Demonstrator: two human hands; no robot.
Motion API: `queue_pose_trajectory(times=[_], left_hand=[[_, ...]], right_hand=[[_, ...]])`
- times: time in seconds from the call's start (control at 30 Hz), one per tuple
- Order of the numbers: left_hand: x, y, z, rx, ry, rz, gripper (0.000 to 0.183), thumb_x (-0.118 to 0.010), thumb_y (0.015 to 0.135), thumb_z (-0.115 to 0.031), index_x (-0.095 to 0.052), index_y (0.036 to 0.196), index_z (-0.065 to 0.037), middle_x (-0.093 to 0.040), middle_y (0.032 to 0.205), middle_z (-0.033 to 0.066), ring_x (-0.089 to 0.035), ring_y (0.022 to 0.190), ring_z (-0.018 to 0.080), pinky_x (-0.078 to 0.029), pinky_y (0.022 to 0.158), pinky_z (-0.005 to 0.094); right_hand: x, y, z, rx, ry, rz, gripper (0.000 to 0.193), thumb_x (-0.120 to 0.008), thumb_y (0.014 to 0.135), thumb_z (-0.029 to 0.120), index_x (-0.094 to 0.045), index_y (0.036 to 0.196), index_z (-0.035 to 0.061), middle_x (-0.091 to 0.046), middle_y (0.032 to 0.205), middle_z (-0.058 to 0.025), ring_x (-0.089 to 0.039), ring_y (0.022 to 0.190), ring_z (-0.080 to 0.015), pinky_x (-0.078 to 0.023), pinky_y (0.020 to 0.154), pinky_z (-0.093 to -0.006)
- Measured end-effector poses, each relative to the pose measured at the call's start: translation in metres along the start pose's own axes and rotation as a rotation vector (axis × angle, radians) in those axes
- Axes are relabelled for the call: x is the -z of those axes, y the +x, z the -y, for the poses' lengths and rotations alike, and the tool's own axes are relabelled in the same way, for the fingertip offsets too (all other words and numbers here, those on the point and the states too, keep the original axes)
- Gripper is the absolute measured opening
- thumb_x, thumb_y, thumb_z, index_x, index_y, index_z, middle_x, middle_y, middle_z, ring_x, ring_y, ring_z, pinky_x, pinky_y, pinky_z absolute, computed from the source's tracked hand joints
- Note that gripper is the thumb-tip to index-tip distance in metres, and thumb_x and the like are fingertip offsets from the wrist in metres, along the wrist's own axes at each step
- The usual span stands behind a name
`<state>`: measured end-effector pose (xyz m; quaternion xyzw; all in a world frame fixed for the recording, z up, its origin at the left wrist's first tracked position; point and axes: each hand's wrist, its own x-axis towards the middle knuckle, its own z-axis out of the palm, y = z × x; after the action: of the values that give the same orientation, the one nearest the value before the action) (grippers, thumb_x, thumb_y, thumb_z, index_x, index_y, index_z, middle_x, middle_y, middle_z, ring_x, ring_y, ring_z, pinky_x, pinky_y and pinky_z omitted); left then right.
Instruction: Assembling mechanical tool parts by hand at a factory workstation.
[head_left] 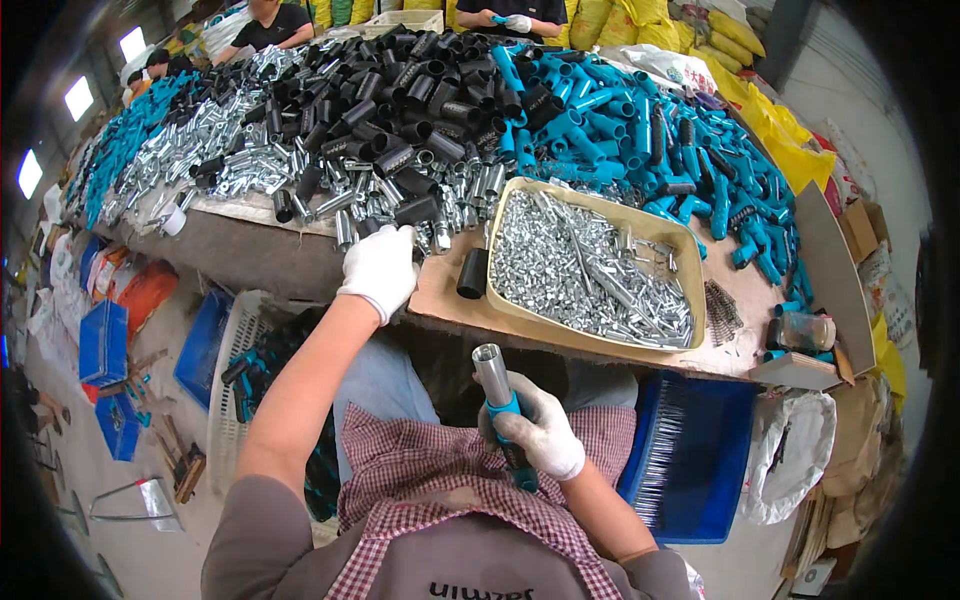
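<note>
My right hand point(541, 428), in a white glove, is wrapped round a teal-and-black tool handle point(517, 464) with a bare silver metal tube point(491, 371) at its upper end. It is held tilted above my lap, in front of the table edge. My left hand point(381, 270), also gloved, reaches to the near edge of the pile, beside loose silver metal sleeves point(345, 229). Its fingers are bent together, and what lies between them is hidden. A black plastic sleeve point(473, 274) stands to the right of that hand, against a cream tray point(595, 340) of small metal pins and screws.
Black sleeves point(395, 95) and teal tool housings point(600, 125) are heaped across the table. Dark springs point(721, 312) lie right of the tray. Below stand a blue bin point(695, 470) with metal rods and a white crate point(232, 385). Co-workers point(512, 15) sit across the table.
</note>
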<state>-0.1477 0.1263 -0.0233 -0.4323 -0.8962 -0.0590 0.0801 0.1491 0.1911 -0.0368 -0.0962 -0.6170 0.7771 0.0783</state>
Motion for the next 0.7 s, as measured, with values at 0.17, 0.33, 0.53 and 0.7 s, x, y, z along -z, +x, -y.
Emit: queue_pose_trajectory(times=[0.17, 0.33, 0.53, 0.7], left_hand=[[0.009, -0.013, -0.006, 0.018, -0.061, 0.07, 0.028, -0.065, 0.084, -0.024, -0.067, 0.109, -0.011, -0.066, 0.106, 0.0145, -0.067, 0.097, 0.0323, -0.054, 0.085, 0.0445], [0.016, -0.015, 0.005, 0.074, -0.384, 0.004, 0.036, -0.063, 0.082, -0.02, -0.068, 0.115, -0.006, -0.07, 0.108, 0.0186, -0.069, 0.093, 0.0318, -0.054, 0.082, 0.0428], [0.037, -0.102, -0.024, 0.145, -1.917, 0.091, 0.049, -0.066, 0.086, -0.009, -0.052, 0.13, 0.008, -0.062, 0.099, 0.0092, -0.062, 0.081, 0.0163, -0.053, 0.075, 0.0295], [0.046, -0.14, -0.042, 0.143, -1.655, 0.089, 0.025, -0.064, 0.085, -0.005, -0.059, 0.107, 0.006, -0.064, 0.089, 0.011, -0.062, 0.077, 0.0148, -0.052, 0.073, 0.0294]], right_hand=[[-0.006, 0.0, 0.004, 0.103, -0.186, -0.084, 0.051, -0.067, 0.09, 0.017, -0.052, 0.136, 0.0007, -0.063, 0.096, -0.0059, -0.059, 0.079, -0.0118, -0.052, 0.073, -0.0287], [-0.017, -0.004, 0.012, 0.035, -0.208, -0.137, 0.05, -0.069, 0.086, 0.017, -0.055, 0.13, 0.0, -0.063, 0.096, -0.0049, -0.06, 0.085, -0.0123, -0.05, 0.078, -0.0292], [-0.02, -0.008, 0.009, 0.094, -0.526, -0.248, 0.048, -0.07, 0.086, 0.019, -0.059, 0.131, 0.004, -0.069, 0.098, -0.0167, -0.069, 0.089, -0.0272, -0.054, 0.081, -0.0359], [-0.025, -0.003, 0.004, 0.219, -0.772, -0.273, 0.049, -0.073, 0.084, 0.023, -0.061, 0.128, 0.0082, -0.069, 0.098, -0.0168, -0.069, 0.089, -0.0339, -0.055, 0.079, -0.0399]])
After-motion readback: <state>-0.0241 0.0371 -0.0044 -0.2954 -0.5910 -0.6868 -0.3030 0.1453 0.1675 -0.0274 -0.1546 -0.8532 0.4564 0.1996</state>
